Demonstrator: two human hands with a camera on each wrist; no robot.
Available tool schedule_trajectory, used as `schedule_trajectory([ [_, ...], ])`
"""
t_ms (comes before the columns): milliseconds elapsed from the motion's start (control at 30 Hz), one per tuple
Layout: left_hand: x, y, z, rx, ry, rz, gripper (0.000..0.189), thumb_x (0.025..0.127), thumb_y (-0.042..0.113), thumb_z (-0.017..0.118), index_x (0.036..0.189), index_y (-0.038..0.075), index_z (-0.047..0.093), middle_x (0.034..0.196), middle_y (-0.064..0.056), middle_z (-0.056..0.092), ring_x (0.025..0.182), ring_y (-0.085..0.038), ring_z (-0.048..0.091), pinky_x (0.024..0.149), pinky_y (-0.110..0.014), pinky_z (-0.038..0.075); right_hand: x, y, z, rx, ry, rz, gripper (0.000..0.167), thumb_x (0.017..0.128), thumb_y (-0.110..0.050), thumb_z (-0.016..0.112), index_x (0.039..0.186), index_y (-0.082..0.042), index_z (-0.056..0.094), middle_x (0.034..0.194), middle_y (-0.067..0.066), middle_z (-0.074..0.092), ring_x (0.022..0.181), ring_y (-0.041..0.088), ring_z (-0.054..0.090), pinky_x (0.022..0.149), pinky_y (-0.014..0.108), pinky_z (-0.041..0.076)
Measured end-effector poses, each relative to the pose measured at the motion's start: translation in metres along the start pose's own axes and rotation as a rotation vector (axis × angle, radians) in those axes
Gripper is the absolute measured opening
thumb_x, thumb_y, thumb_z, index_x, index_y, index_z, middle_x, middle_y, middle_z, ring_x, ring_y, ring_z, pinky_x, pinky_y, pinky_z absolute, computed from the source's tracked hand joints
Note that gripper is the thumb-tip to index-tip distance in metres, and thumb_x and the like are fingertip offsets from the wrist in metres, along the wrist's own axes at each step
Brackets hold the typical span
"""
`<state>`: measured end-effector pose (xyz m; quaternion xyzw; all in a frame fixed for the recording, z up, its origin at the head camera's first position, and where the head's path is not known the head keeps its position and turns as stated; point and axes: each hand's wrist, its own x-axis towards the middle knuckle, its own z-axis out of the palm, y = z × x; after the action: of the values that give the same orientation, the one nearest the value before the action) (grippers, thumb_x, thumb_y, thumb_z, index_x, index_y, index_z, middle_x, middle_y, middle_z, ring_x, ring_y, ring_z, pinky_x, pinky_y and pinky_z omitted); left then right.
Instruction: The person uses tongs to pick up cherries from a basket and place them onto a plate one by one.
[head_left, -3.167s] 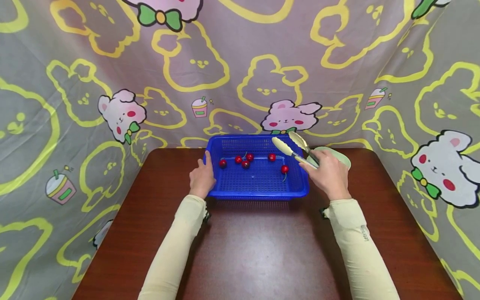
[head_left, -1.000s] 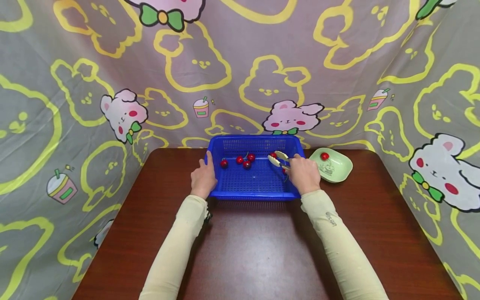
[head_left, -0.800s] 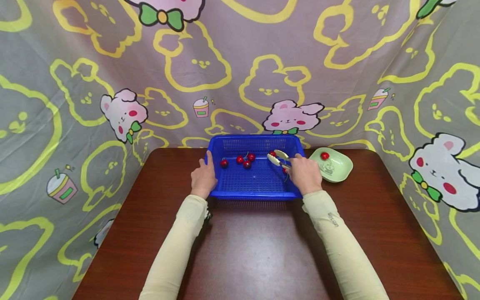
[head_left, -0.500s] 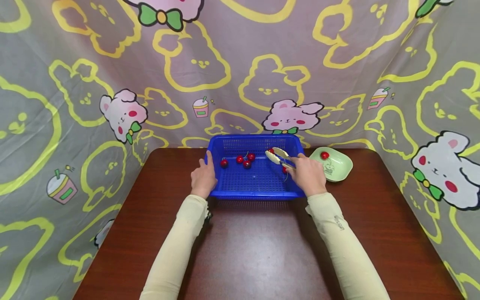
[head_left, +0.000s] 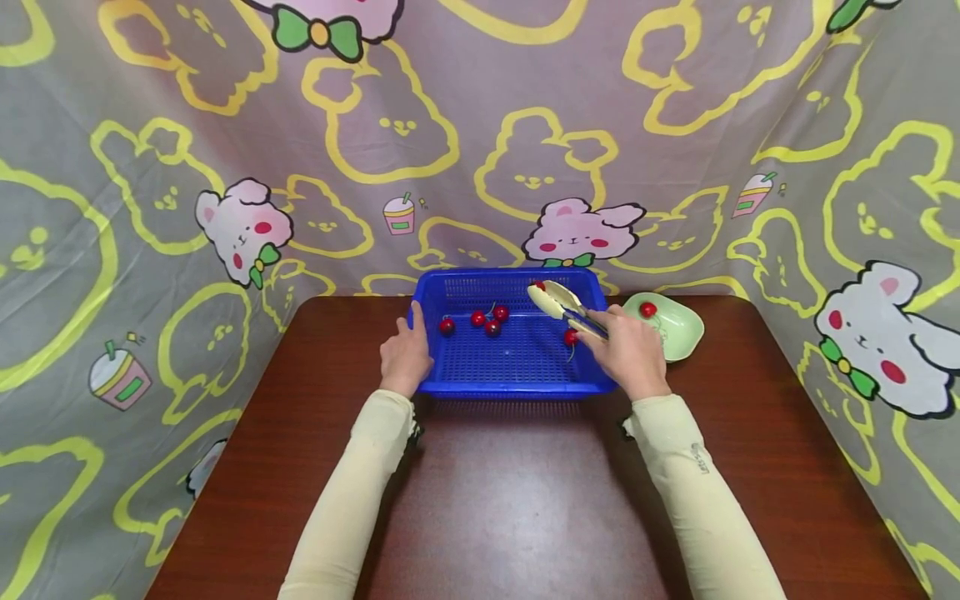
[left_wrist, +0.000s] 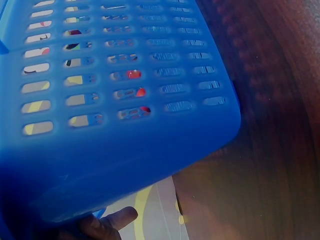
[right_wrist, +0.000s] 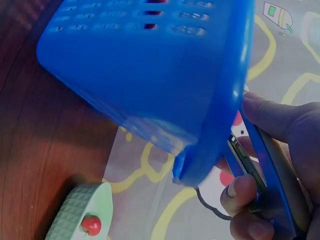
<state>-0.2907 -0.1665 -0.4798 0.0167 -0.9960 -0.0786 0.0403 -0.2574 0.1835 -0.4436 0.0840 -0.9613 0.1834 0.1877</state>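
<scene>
My right hand (head_left: 636,354) holds a pair of tongs (head_left: 573,315) over the right side of a blue plastic basket (head_left: 517,388). The tongs' pale tips pinch a red cherry (head_left: 540,286), raised close to the basket's back wall. Right wrist view: thumb and fingers (right_wrist: 240,192) wrap the tongs' handles beside the basket rim. At the basket's left rim, my left hand (head_left: 405,358) grips the edge; its fingertips (left_wrist: 122,218) show below the rim in the left wrist view. Several cherries (head_left: 492,327) lie in the basket's left half, and one cherry (head_left: 571,337) lies under the tongs.
A pale green dish (head_left: 684,323) stands just right of the basket, with one cherry (head_left: 647,309) in it. The brown wooden table (head_left: 495,500) ends at a patterned cloth (head_left: 465,150) hanging behind and on both sides.
The tongs have moved left from over the dish into the basket, closed on the back right cherry and raised it. My left hand stays at the left rim.
</scene>
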Motion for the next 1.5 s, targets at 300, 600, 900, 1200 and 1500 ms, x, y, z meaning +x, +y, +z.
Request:
schedule_trajectory([
  [300,-0.001,0.000,0.000,-0.006,0.002,0.002,0.109,0.082,0.016,0.082,0.166,0.005,0.013,0.141,-0.032,0.050,0.074,-0.041,0.067,0.069,-0.052,0.056,-0.012,0.007,-0.017,0.025,0.025,0.037,0.045,0.089,-0.037,0.081,0.126,-0.012,0.076,0.101,0.011,0.072,0.071,0.033,0.063,0.056,0.046,0.044],
  [600,-0.002,0.000,0.000,-0.014,-0.009,-0.011,0.109,0.082,0.016,0.081,0.166,0.006,0.012,0.144,-0.032,0.048,0.077,-0.042,0.068,0.071,-0.053,0.056,-0.024,0.026,-0.040,0.025,0.096,0.069,0.043,0.090,-0.036,0.079,0.127,-0.014,0.075,0.112,0.014,0.072,0.089,0.043,0.068,0.067,0.061,0.048],
  [900,-0.001,0.000,0.000,-0.013,-0.017,-0.015,0.109,0.083,0.016,0.081,0.166,0.006,0.011,0.146,-0.032,0.047,0.077,-0.042,0.067,0.072,-0.053,0.056,-0.034,0.056,-0.064,0.000,0.139,0.133,0.045,0.090,-0.034,0.080,0.129,-0.013,0.074,0.111,0.015,0.072,0.085,0.047,0.066,0.063,0.059,0.045],
  [1200,0.001,0.000,0.001,-0.003,-0.006,-0.006,0.110,0.082,0.016,0.081,0.166,0.005,0.011,0.143,-0.032,0.048,0.077,-0.042,0.068,0.070,-0.053,0.056,-0.044,0.090,-0.071,-0.048,0.134,0.232,0.045,0.092,-0.035,0.076,0.129,-0.010,0.072,0.116,0.020,0.069,0.086,0.052,0.064,0.061,0.061,0.042],
  [1500,0.002,0.000,0.002,-0.012,-0.006,-0.003,0.107,0.084,0.015,0.079,0.166,0.005,0.011,0.142,-0.032,0.048,0.077,-0.043,0.067,0.072,-0.054,0.056,-0.051,0.114,-0.065,-0.069,0.116,0.289,0.048,0.092,-0.033,0.077,0.130,-0.006,0.071,0.117,0.024,0.068,0.085,0.054,0.063,0.060,0.060,0.042],
])
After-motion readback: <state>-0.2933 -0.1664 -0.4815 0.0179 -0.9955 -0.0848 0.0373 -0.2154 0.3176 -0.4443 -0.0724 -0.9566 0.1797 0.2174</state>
